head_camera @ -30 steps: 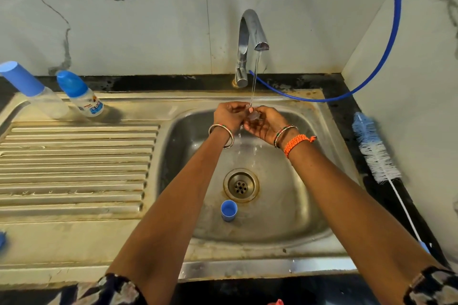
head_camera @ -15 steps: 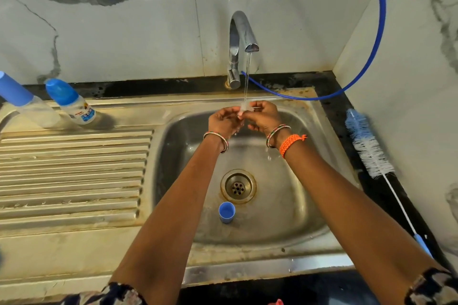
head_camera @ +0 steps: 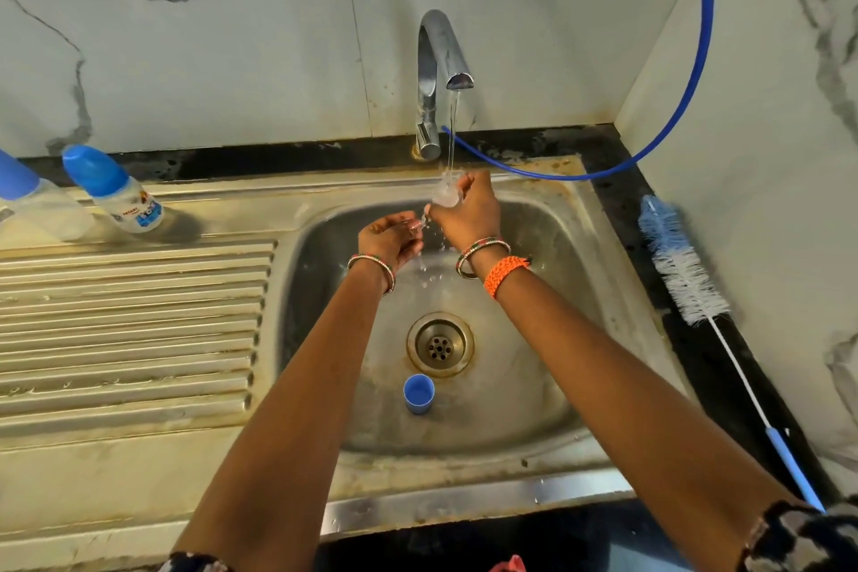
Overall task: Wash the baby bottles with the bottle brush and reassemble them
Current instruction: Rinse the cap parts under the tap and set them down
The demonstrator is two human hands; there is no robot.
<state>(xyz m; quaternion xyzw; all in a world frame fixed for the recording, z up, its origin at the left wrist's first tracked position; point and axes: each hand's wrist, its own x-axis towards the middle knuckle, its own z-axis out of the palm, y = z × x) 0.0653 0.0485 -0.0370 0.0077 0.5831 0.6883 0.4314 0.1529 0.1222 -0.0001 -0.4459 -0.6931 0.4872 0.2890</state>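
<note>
My right hand point(head_camera: 469, 211) grips a small clear bottle part point(head_camera: 445, 195) under the running water from the tap point(head_camera: 441, 60). Just below and to the left, my left hand point(head_camera: 390, 239) is cupped with loosely curled fingers, its fingertips close to the right hand, and I see nothing held in it. A blue cap point(head_camera: 418, 394) lies in the sink basin point(head_camera: 534, 386), in front of the drain point(head_camera: 440, 344). Two baby bottles with blue caps stand at the back left of the drainboard, one with a label point(head_camera: 113, 190) and one at the frame edge point(head_camera: 28, 195). The bottle brush point(head_camera: 682, 265) lies on the right counter.
A blue hose point(head_camera: 696, 60) runs from behind the tap up along the right wall. The ribbed drainboard point(head_camera: 130, 330) fills the left side. Marble-patterned walls close in behind and on the right.
The hands were together on the clear part under the stream. Now my right hand alone holds it higher in the water, and my left hand has dropped away to the lower left.
</note>
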